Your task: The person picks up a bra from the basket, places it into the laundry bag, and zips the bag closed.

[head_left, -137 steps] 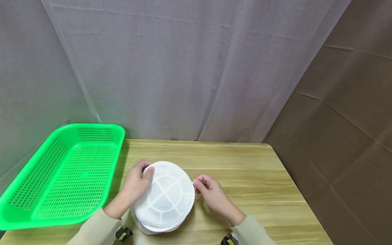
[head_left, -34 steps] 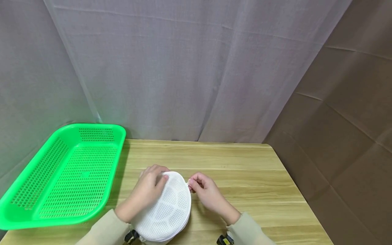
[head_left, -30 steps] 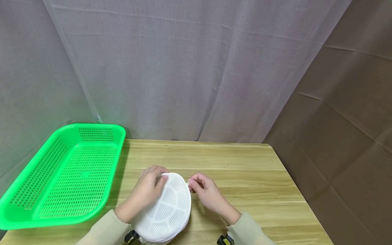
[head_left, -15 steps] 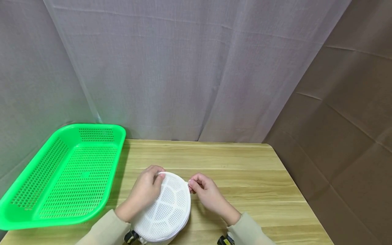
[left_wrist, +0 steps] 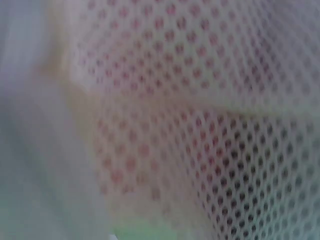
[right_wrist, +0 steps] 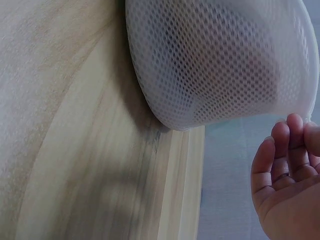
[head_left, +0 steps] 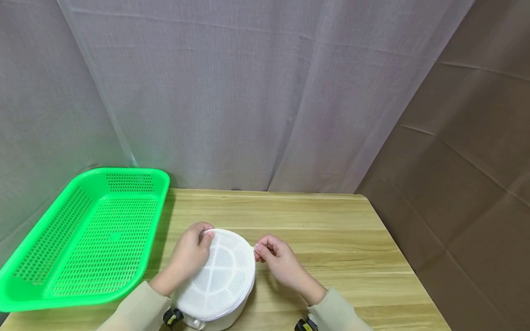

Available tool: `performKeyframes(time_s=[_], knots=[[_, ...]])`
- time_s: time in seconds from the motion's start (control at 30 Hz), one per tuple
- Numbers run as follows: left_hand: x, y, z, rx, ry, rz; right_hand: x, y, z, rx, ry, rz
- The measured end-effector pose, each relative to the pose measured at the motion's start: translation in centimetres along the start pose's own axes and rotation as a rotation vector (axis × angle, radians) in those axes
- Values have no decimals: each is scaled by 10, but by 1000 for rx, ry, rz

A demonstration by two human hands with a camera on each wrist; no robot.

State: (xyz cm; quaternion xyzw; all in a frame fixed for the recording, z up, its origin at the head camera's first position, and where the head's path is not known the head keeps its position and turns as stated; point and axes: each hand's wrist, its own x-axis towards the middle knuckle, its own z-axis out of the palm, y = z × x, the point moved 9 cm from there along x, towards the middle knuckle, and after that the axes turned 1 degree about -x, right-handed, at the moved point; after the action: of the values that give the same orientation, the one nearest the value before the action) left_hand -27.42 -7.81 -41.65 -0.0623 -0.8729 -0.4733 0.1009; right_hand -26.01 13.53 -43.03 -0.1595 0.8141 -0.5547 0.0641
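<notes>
A round white mesh laundry bag (head_left: pixel 223 271) stands on the table near its front edge, its flat top facing up, with ribs across it. My left hand (head_left: pixel 188 253) grips the top's far left rim, thumb on the mesh and fingers behind. At the right rim, my right hand (head_left: pixel 279 262) pinches a small tab, apparently the zipper pull. Through the bag's mesh side (right_wrist: pixel 215 65) in the right wrist view, a darker shape shows inside; what it is stays unclear. White mesh (left_wrist: pixel 210 165), blurred and very close, fills most of the left wrist view.
A green plastic basket (head_left: pixel 155 230) with perforated walls stands at the left of the wooden table (head_left: pixel 323 220). A grey curtain (head_left: pixel 232 92) hangs behind the table, and a brown one (head_left: pixel 463 174) runs along the right side.
The bag has turned, so its top ribs lie differently. My left hand shifted right along the rim, then back left in the last half second. My right hand moved slightly left, still pinching the tab.
</notes>
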Motion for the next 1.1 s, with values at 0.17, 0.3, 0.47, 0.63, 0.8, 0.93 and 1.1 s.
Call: performKeyframes(time_s=[0.17,0.3,0.47,0.63,0.8,0.93,1.1], knots=[[1,-2,-4,2,11,-4,-1,0,-2,-4,-5,0],[0,-5,-6,6,16,-28,-2,0,-2,10,-3,-10],[0,-7,-7,1,24,-34,-2,2,-2,16,5,-9],[-1,-1,-4,-42,-18,0,-1,1,-3,9,14,2],[-4,13,3,-42,-86,71,1,0,-2,15,18,-6],[-7,25,9,32,-115,126,1,-1,-1,17,23,-9],[-9,34,15,59,-129,171,2,-3,1,15,29,-34]])
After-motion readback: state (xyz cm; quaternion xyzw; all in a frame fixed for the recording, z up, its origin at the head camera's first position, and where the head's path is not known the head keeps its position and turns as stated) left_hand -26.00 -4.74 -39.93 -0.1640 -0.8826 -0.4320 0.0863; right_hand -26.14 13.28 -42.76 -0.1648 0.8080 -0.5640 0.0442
